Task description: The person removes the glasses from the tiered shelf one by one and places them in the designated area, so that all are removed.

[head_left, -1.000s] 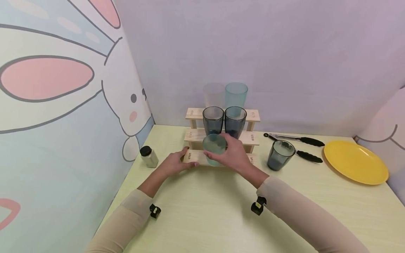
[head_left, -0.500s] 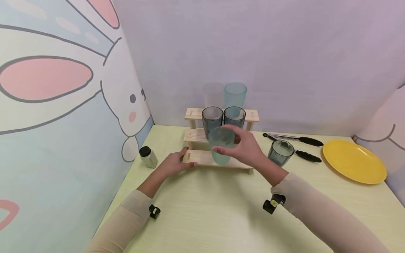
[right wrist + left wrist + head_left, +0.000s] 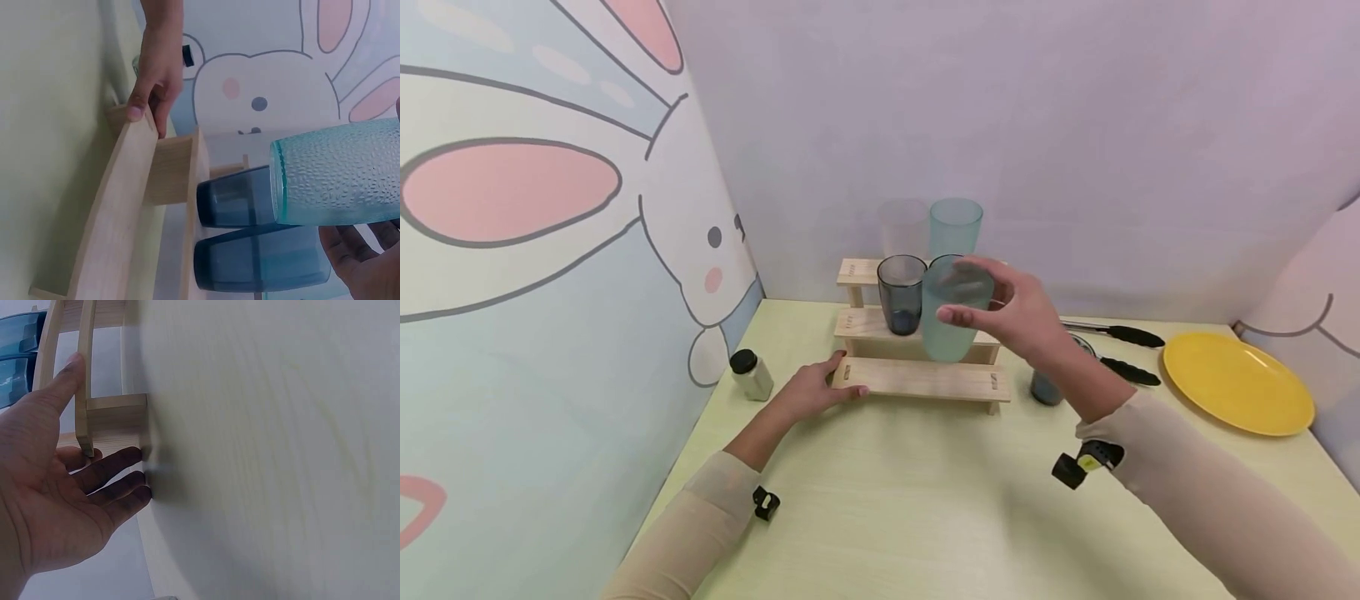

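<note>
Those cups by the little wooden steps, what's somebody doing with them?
A person's right hand holds a green cup up in the air. Their left hand grips the end of the bottom shelf. Two dark cups stand on the middle shelf, and a clear cup and a blue cup on the top shelf. Another dark cup is on the table, partly hidden by the right arm.

- The cup [image 3: 337, 172] in my right fingers [image 3: 347, 247]: pale aqua with a pebbled pattern
- The darker cups [image 3: 901, 300]: smoky blue-grey
- The rack [image 3: 925, 379] I touch: pale blond, finely grained wood
- My sleeves [image 3: 696, 517]: plain beige
- The desk [image 3: 880, 517]: pale yellow-green, faint grain lines
- The plate [image 3: 1240, 383]: bright yellow
- The utensil handles [image 3: 1135, 336]: black
- The side wall [image 3: 550, 400]: light blue, white rabbit, grey outlines, pink inner ears
</note>
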`<action>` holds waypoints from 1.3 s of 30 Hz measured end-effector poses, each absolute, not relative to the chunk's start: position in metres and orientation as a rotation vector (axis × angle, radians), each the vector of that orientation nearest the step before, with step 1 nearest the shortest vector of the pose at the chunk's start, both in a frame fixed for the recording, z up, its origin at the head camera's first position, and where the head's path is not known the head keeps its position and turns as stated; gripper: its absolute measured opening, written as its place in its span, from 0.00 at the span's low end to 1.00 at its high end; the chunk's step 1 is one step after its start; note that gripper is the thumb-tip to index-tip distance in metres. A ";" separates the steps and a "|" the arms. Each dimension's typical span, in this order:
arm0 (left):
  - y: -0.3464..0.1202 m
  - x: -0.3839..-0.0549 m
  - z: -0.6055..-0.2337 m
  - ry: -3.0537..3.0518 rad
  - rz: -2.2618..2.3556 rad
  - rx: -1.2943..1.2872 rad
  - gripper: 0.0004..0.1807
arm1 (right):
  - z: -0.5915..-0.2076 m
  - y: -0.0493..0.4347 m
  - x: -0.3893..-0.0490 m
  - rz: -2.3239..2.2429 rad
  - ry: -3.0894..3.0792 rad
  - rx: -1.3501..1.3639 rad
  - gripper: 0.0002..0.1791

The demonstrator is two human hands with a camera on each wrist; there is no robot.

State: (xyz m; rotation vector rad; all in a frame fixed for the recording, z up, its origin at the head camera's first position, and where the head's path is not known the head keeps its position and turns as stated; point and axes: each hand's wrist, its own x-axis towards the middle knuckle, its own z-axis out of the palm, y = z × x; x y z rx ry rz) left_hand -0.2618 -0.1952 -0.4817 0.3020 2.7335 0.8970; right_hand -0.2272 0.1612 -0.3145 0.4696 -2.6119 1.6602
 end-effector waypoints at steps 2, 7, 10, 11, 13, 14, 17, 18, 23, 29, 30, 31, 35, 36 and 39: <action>-0.195 -0.262 -0.481 2.733 0.892 0.303 0.62 | -0.310 0.165 -0.227 1.661 -2.602 0.478 0.39; -0.195 -0.261 -0.481 2.736 0.887 0.308 0.62 | -0.300 0.177 -0.228 1.652 -2.584 0.493 0.38; -0.195 -0.262 -0.481 2.738 0.887 0.303 0.62 | -0.297 0.183 -0.229 1.661 -2.568 0.494 0.37; -0.195 -0.262 -0.481 2.739 0.886 0.301 0.62 | -0.297 0.186 -0.229 1.671 -2.558 0.493 0.37; -0.195 -0.262 -0.481 2.738 0.886 0.299 0.62 | -0.296 0.190 -0.229 1.690 -2.537 0.484 0.35; -0.195 -0.262 -0.481 2.740 0.885 0.304 0.62 | -0.296 0.193 -0.229 1.704 -2.525 0.483 0.35; -0.195 -0.262 -0.481 2.735 0.895 0.308 0.62 | -0.296 0.202 -0.230 1.728 -2.496 0.474 0.34; -0.195 -0.262 -0.481 2.734 0.896 0.308 0.62 | -0.296 0.205 -0.230 1.731 -2.492 0.472 0.34; -0.196 -0.262 -0.483 2.731 0.894 0.300 0.62 | -0.298 0.221 -0.233 1.760 -2.469 0.469 0.34; -0.196 -0.262 -0.482 2.737 0.869 0.309 0.63 | -0.301 0.241 -0.239 1.824 -2.441 0.421 0.37; -0.196 -0.262 -0.481 2.734 0.867 0.306 0.63 | -0.302 0.245 -0.239 1.823 -2.443 0.406 0.37; -0.196 -0.262 -0.481 2.732 0.863 0.304 0.63 | -0.303 0.249 -0.240 1.826 -2.442 0.394 0.38; -0.196 -0.262 -0.482 2.723 0.866 0.292 0.64 | -0.307 0.263 -0.242 1.826 -2.451 0.344 0.38; -0.196 -0.263 -0.482 2.724 0.867 0.292 0.64 | -0.308 0.267 -0.242 1.826 -2.451 0.331 0.38; -0.195 -0.262 -0.482 2.732 0.865 0.293 0.64 | -0.312 0.278 -0.242 1.796 -2.469 0.297 0.37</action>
